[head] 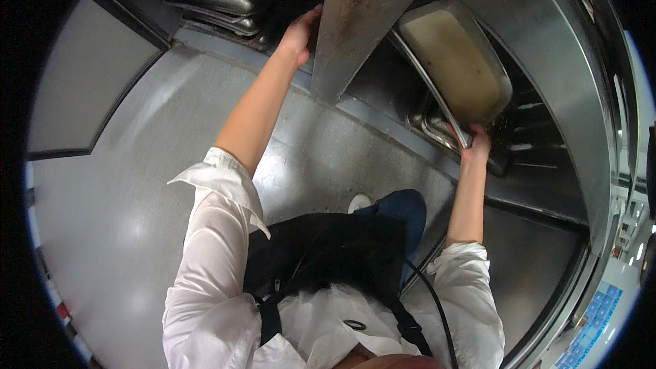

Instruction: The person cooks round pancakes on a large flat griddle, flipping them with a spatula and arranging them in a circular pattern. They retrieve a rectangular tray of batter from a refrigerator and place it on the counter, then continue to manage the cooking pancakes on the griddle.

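My right hand (476,143) grips the near end of a shallow metal pan (456,61), which is tilted inside the right-hand bay of a metal cabinet. The pan's inner face looks pale yellowish, with small dark specks. My left hand (299,36) reaches into the left-hand bay beside the stained metal divider (359,20); its fingertips are hidden behind that divider, so I cannot tell whether it holds anything. Below the pan, more metal pans (435,130) lie in the right-hand bay.
Stacked metal pans (220,2) stand in the left bay. An open cabinet door (92,72) swings out at the left, and another door (533,251) is at the lower right. A curved-looking steel edge (569,61) runs above the bays. A black cable (435,292) hangs by my right arm.
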